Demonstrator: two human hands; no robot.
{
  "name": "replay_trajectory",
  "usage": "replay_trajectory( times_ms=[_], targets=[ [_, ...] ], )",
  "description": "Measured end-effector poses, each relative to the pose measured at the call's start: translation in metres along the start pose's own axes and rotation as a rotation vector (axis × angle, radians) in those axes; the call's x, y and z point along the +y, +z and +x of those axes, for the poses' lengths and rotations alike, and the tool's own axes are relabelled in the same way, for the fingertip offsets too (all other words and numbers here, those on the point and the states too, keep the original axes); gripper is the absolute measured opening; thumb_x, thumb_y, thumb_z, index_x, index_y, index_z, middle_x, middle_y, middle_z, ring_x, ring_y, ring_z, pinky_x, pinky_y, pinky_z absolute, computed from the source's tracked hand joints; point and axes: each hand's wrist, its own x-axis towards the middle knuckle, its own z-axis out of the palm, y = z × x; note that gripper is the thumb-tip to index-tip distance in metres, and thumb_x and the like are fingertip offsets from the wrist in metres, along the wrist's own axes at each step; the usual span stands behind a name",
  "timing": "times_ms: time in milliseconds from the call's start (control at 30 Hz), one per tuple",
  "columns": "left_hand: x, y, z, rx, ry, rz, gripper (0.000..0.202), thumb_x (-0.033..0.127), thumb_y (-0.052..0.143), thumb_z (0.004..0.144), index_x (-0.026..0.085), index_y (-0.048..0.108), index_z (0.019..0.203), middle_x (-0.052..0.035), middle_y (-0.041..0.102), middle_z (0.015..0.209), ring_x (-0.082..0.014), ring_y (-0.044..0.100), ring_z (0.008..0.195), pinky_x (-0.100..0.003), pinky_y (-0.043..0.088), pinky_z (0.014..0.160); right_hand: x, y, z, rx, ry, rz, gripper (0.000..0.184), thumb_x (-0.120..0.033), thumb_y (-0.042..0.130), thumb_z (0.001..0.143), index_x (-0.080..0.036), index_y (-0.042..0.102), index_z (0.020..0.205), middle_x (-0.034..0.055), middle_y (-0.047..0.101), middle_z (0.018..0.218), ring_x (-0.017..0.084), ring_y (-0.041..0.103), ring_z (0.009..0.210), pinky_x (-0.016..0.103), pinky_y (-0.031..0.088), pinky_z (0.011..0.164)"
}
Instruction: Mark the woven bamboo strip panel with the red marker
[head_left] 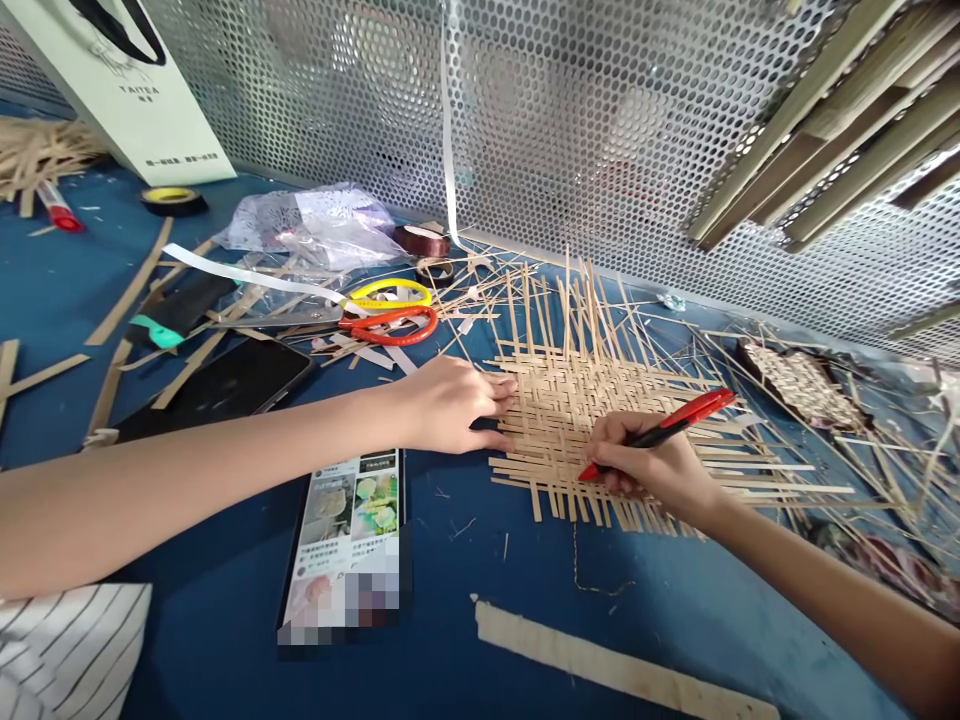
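A woven mat of thin bamboo strips (555, 400) lies on the blue table, its loose strip ends sticking out on all sides. My right hand (652, 465) grips a red and black pen (679, 415), tilted, with its red tip at the lower middle of the weave. Whether the tip touches a strip I cannot tell. At the mat's left edge rests my left hand (450, 405), its fingers stretched onto the strip ends and its thumb apart from them. Part of the weave is covered by my right hand.
A lit phone (345, 540) lies below my left forearm, a dark phone (225, 385) above it. Scissors (390, 325), tape rolls (172, 200) and plastic bags (315, 225) lie farther back. A perforated metal panel (570, 130) stands behind. A pale strip (622, 665) lies in front.
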Motion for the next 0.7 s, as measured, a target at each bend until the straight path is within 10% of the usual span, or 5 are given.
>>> replay_trajectory(
  times_ms=[700],
  targets=[
    [-0.002,-0.001,0.001,-0.044,0.051,0.057,0.040,0.049,0.045,0.084,0.019,0.066,0.101,-0.0071,0.059,0.118,-0.0236,0.060,0.102,-0.036,0.052,0.077,0.017,-0.057,-0.019,0.159,0.011,-0.088,0.035,-0.025,0.063,0.067,-0.017,0.035,0.048,-0.0027,0.045,0.053,0.006,0.041,0.039,0.017,0.024,0.034]
  ],
)
